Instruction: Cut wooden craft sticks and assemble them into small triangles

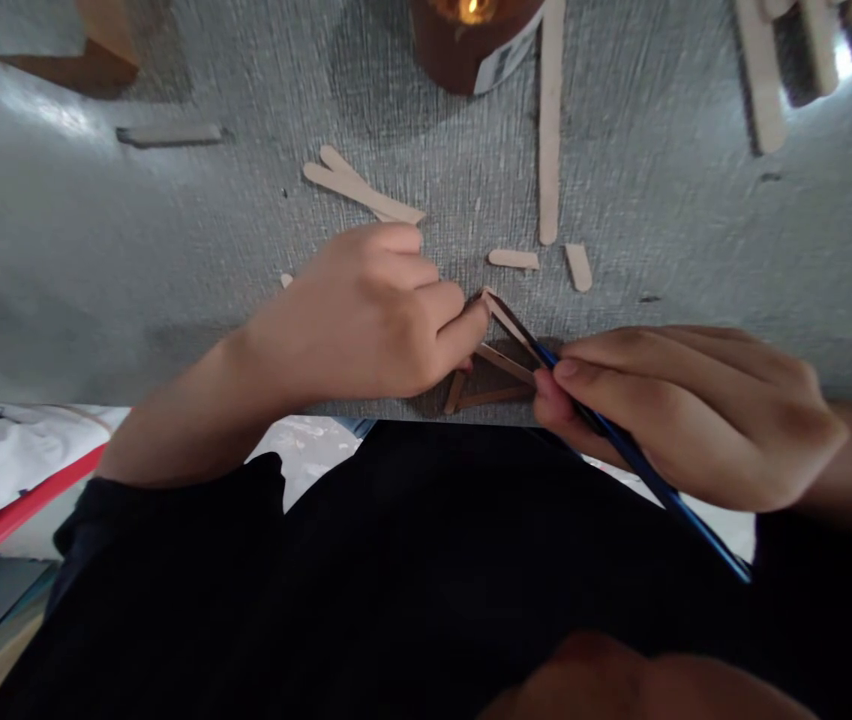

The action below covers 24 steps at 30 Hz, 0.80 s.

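My left hand [388, 310] is closed, with thumb and forefinger pinched at the left corner of a small frame of craft-stick pieces [505, 362]. The exact grip is partly hidden behind the fingers. Slim blue tweezers [647, 470] slant through my right hand [688, 405], whose fingers are closed round them. Their dark tapered end reaches the left fingertips and lies along a thin wooden strip [505, 320]. The frame stands at the table's near edge, between both hands. Just above it lie two short cut stick pieces, one rounded [513, 259] and one slanted [578, 267].
Two crossed craft sticks [358, 185] lie beyond my left hand. A long stick [550, 130] lies beside a brown jar with a lit flame [456, 45]. More sticks [760, 75] are at the far right. A thin pale rod [171, 134] and a brown angled piece [100, 65] lie at the left.
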Available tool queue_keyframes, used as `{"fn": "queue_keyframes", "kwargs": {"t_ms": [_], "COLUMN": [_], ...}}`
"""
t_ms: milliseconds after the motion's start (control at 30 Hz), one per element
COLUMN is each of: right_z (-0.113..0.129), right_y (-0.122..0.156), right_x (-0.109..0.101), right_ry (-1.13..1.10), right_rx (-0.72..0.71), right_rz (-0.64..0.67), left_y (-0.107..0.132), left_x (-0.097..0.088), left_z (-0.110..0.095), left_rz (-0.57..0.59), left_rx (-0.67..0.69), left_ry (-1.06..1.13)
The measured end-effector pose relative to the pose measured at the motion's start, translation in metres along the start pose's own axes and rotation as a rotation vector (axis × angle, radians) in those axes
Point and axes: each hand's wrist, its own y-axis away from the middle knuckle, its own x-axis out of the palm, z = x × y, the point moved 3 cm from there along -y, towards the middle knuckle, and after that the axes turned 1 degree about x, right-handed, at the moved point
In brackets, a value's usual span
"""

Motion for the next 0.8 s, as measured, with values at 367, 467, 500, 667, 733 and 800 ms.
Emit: {"fn": "queue_keyframes", "kwargs": {"t_ms": [367, 467, 500, 667, 733, 800], "right_z": [0.001, 0.003, 0.003, 0.001, 0.001, 0.001], "right_y": [0.003, 0.003, 0.002, -0.005, -0.006, -0.007], "right_x": [0.005, 0.006, 0.005, 0.004, 0.004, 0.005], "right_ry": [0.085, 0.092, 0.091, 0.112, 0.135, 0.135], "right_rx": [-0.1, -0.108, -0.13, -0.349, -0.398, -0.412], "right_rz": [-0.039, -0.032, -0.025, 0.003, 0.0, -0.002], "left_y": [0.001, 0.001, 0.001, 0.004, 0.005, 0.005], "left_x": [0.001, 0.001, 0.002, 0.003, 0.003, 0.001], "left_z": [-0.005, -0.005, -0.005, -0.007, -0.007, -0.008], "left_rz": [-0.033, -0.013, -0.003, 0.029, 0.021, 0.008], "left_rx": [0.031, -0.006, -0.031, -0.128, -0.146, -0.132], "left_ry": [-0.107, -0.049, -0.014, 0.116, 0.133, 0.124]}}
